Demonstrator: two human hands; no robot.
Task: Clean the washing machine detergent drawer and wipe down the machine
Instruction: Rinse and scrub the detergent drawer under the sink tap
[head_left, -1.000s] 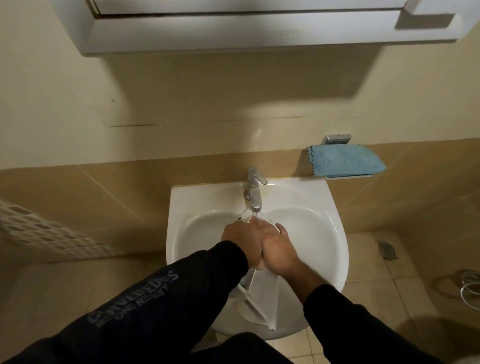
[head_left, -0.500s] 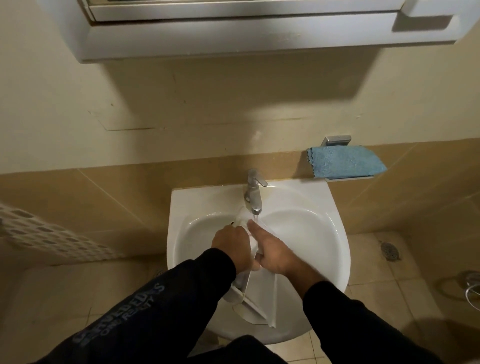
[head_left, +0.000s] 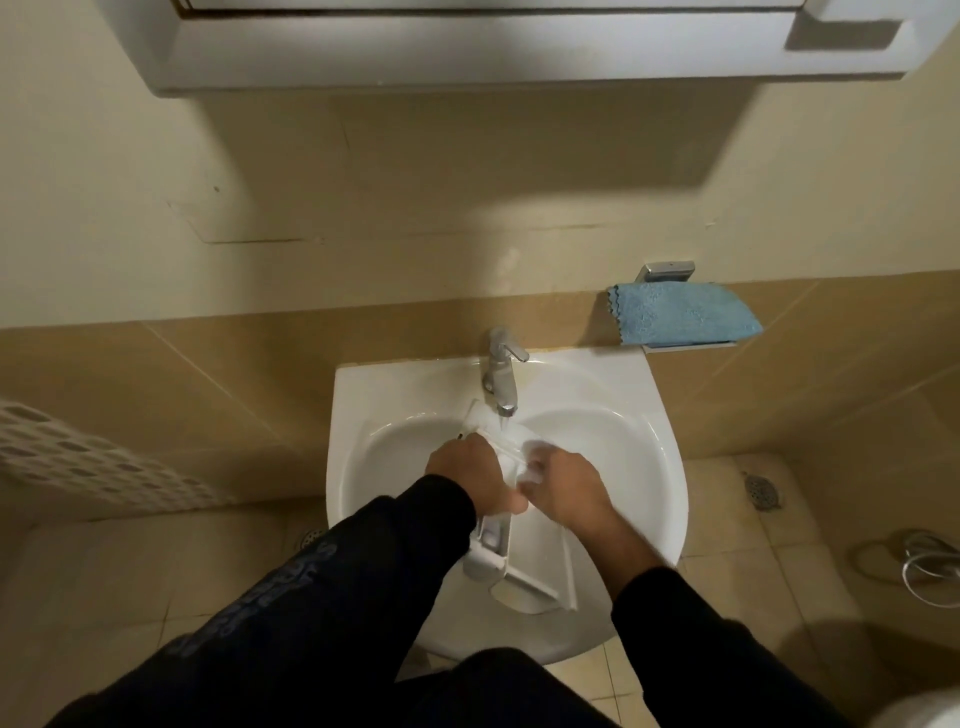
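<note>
Mesh of a white basket (head_left: 78, 462) fills the far left edge, low against the tan tiles. Moving right, I see my left sleeve (head_left: 291, 613), dark with blue lettering, reaching up into the sink (head_left: 358, 415). My left hand (head_left: 470, 478) wraps its fingers round the left side of the drawer (head_left: 540, 566), which lies lengthwise in the basin, its far end under the tap (head_left: 501, 371) and its near end over the sink's front rim. Water runs from the spout onto the drawer's far end. Just right of that, my right hand (head_left: 563, 483) sits on the drawer with fingers curled and blurred; they seem to clutch something white and wet, but I cannot tell what it is or whether they truly grip it. The two hands almost touch at the thumbs. Further right, on a small shelf (head_left: 691, 345) fixed to the wall above the sink's corner, lies a folded blue cloth (head_left: 685, 314). On the floor beyond are a round drain (head_left: 762, 491) and, at the far right edge, a coiled hose (head_left: 919, 566).
</note>
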